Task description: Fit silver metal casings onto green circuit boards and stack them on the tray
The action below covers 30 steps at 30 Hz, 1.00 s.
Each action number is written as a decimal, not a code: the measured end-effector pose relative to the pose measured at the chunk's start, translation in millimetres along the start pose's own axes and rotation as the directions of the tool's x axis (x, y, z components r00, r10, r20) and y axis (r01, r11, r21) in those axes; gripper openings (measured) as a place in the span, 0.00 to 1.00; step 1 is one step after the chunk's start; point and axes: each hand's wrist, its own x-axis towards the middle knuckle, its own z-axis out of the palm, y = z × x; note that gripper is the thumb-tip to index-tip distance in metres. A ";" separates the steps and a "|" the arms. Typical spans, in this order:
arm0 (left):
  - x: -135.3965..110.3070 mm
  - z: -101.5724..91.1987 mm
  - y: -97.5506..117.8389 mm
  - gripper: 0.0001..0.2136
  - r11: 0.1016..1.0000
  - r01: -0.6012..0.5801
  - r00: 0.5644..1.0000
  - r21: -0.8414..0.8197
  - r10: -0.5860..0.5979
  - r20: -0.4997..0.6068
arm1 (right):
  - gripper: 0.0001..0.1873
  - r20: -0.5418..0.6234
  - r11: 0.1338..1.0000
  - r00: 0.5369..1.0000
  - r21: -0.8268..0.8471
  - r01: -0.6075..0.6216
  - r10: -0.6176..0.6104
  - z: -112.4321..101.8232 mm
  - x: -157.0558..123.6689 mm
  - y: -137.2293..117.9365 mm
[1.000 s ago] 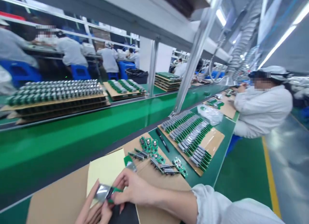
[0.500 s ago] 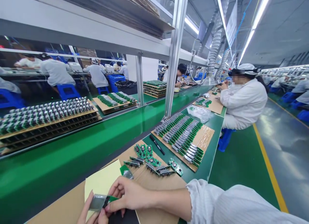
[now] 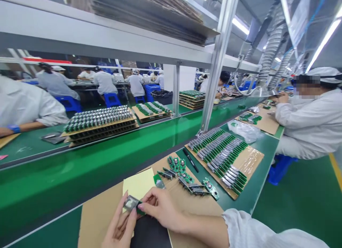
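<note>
A small circuit board with a grey display screen (image 3: 130, 203) is held between my two hands, above a sheet of yellow paper (image 3: 139, 184). My left hand (image 3: 121, 223) grips the screen's edges between thumb and fingers. At the board's green end, the thumb and fingers of my right hand (image 3: 159, 207) pinch it; part of that end is hidden by them. Just beyond my right hand lies another green board with a screen (image 3: 159, 182). Below my hands is a flat black sheet (image 3: 152, 232), resting on brown cardboard (image 3: 93, 219).
Several loose circuit boards (image 3: 187, 177) lie on the cardboard's far side. A black marker pen (image 3: 190, 160) is near a cardboard tray (image 3: 255, 155) with rows of boards. Beyond the green belt (image 3: 107, 148) stand stacked board trays (image 3: 103, 128). A co-worker (image 3: 312, 120) sits at the right.
The view has swung left, so the scene sits farther right and a person's white sleeve shows at the left. The board in my hands is tilted differently; both hands keep hold of it.
</note>
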 end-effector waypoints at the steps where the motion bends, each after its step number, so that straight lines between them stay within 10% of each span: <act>1: -3.1 2.3 3.4 0.34 0.999 -0.008 1.000 -0.031 0.008 -0.017 | 0.11 0.005 0.998 0.999 -0.043 0.034 -0.034 -0.1 -2.1 -2.7; 6: -9.1 7.5 10.4 0.33 0.989 0.003 0.991 -0.149 -0.023 -0.135 | 0.07 -0.078 0.924 0.972 -0.334 0.185 -0.223 -18.1 -0.3 -13.7; 12: -13.0 4.3 9.9 0.35 0.977 0.012 0.995 -0.212 -0.032 -0.091 | 0.09 -0.323 0.762 0.879 -0.644 0.067 -0.351 -59.7 21.6 -5.5; 22: -15.3 5.3 14.1 0.32 0.975 -0.049 0.992 -0.215 0.021 -0.127 | 0.08 -0.231 0.555 0.891 -0.831 0.028 -0.391 -58.1 21.9 8.9; 30: -14.3 2.8 7.7 0.31 0.978 -0.062 0.995 -0.198 0.045 -0.087 | 0.12 -0.201 0.553 0.921 -0.833 0.018 -0.333 -63.2 24.7 9.4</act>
